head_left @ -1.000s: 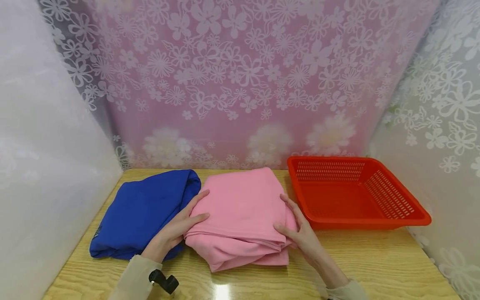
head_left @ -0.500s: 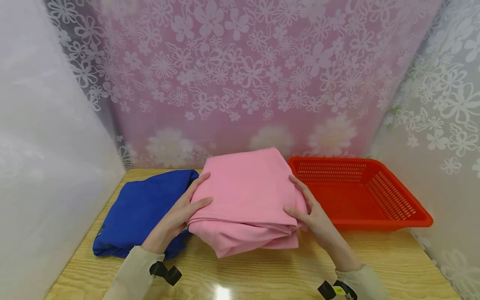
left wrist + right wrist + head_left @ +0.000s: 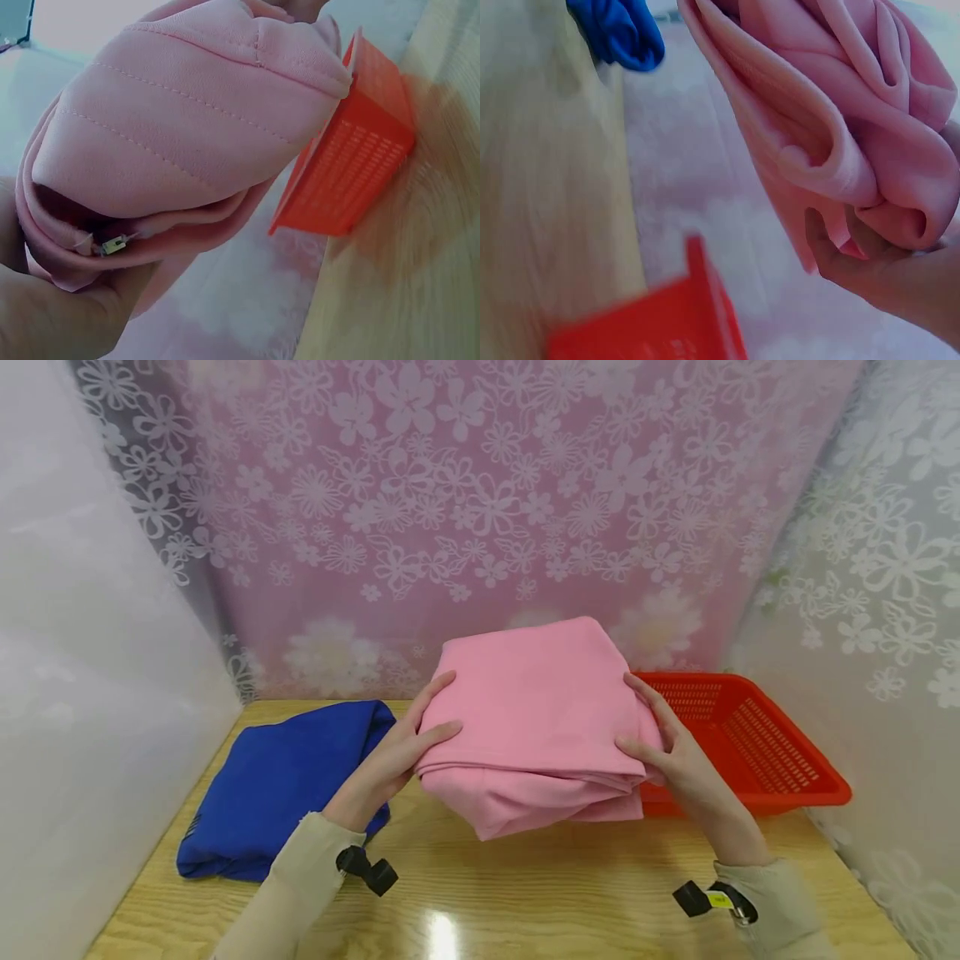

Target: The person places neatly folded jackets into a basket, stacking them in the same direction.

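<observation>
A thick, folded pink garment [image 3: 532,702] is held up above the table, its near edge sagging in loose folds. My left hand [image 3: 397,752] grips its left side, thumb on top. On the opposite side my right hand [image 3: 678,756] holds it the same way, with some fingers hidden by cloth. Stitched seams and a small metal zipper pull [image 3: 115,244] show on the garment in the left wrist view. From the right wrist, rolled layers of the pink cloth [image 3: 840,97] lie over the right hand [image 3: 885,281]. The garment covers the left part of a red plastic basket [image 3: 776,743].
A folded blue garment [image 3: 285,785] lies on the wooden table [image 3: 525,893] at the left. The basket stands at the back right, with slotted walls. Flower-patterned curtains [image 3: 487,510] enclose the back and sides.
Both hands have lifted the pink garment off the table and carried it up and to the right, partly in front of the red basket. The blue garment and basket stay put.
</observation>
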{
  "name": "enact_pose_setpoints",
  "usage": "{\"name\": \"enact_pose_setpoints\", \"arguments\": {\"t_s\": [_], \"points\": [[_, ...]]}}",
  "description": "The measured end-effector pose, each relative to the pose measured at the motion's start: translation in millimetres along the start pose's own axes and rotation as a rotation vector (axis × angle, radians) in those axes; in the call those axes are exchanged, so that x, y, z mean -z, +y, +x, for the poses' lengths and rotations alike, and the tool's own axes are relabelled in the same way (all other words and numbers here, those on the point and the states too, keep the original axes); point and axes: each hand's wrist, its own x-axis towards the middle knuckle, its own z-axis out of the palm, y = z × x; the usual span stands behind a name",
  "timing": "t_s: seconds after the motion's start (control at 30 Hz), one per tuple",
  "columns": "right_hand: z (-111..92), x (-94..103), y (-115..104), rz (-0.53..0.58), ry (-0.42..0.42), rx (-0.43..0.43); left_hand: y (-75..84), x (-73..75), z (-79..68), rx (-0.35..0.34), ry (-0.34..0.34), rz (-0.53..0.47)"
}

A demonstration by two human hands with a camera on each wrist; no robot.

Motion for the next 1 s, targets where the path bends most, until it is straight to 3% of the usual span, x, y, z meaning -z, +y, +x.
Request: {"name": "enact_pose_setpoints", "arguments": {"t_s": [0.3, 0.6, 0.8, 1.0], "points": [[-6, 71.6, -19, 0.003, 0.030, 0.056, -1.7, -51.9, 58.6, -0.080, -0.073, -0.125], [-15, 150.0, -15, 0.040, 0.010, 0.091, -16.0, -108.5, 109.7, -0.086, -0.146, -0.252], [-29, 189.6, -5, 0.001, 0.052, 0.020, -34.0, -145.6, 134.9, -0.075, -0.135, -0.269], [-41, 220.8, 17, -0.062, 0.075, -0.046, -49.6, -172.6, 153.8, -0.012, -0.047, -0.152]]}}
